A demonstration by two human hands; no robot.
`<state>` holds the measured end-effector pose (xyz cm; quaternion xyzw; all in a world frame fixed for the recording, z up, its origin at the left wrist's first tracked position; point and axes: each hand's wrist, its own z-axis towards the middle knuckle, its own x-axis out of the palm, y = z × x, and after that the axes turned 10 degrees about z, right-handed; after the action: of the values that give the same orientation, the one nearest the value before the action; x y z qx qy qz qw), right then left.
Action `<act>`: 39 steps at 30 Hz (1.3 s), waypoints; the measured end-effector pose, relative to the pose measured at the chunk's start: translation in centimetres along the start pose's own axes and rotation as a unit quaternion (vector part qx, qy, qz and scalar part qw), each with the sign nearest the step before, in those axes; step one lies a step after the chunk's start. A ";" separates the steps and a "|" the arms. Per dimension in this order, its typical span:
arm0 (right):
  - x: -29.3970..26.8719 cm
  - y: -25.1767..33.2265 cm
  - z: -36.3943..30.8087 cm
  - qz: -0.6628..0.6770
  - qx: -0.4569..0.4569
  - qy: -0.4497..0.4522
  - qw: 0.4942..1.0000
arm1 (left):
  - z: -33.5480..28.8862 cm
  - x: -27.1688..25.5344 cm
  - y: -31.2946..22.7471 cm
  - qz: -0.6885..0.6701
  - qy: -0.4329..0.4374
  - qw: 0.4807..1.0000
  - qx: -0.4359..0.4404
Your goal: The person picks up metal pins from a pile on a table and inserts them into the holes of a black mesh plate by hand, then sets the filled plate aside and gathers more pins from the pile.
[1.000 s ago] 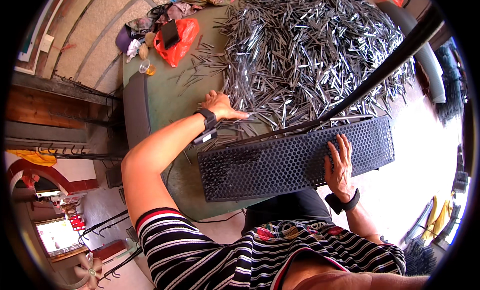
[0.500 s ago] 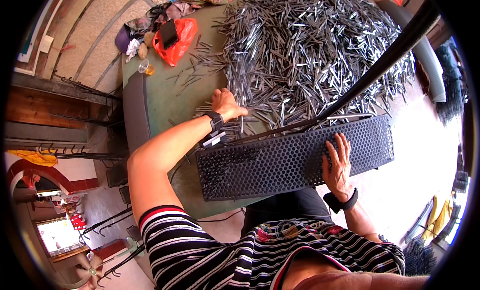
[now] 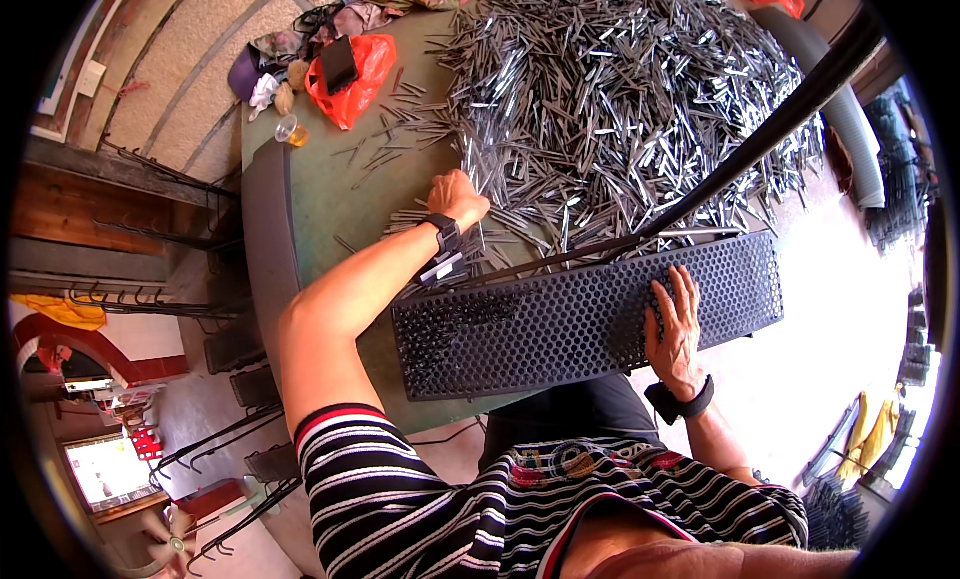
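Note:
My left hand [image 3: 458, 197] is at the left edge of a big heap of thin dark metal strips [image 3: 630, 109]. Its fingers curl inward against the heap, and whatever they hold is hidden. On a long black perforated board [image 3: 580, 327], my right hand [image 3: 677, 329] lies flat, fingers stretched out and the thumb apart. Rows of round holes cover the board, which tilts across my lap at the table's near edge. Short dark pieces [image 3: 440, 334] stand crowded in the holes at its left end; the rest of the holes look unfilled.
A black pole [image 3: 760, 134] slants over the heap from the upper right. On the green table [image 3: 335, 204] lie a red plastic bag [image 3: 372, 79] with a dark box, a cup of amber liquid [image 3: 292, 131] and bundled cloths. Racks with hooks [image 3: 215, 439] stand to the left.
My left hand has shifted slightly up and right along the heap's edge, its thumb now drawn in. My right hand and the board have stayed nearly still.

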<state>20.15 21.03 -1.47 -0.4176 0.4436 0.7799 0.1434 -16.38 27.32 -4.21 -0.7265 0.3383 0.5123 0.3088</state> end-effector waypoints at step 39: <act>6.2 21.4 12.8 0.521 0.059 0.238 0.817 | -5.4 -1.8 15.5 -0.637 -0.060 0.767 0.054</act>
<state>-3.05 18.38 9.25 -0.2874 0.6603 0.5864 -0.3708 -26.50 14.33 -2.49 -0.7252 -0.1939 0.2213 0.6225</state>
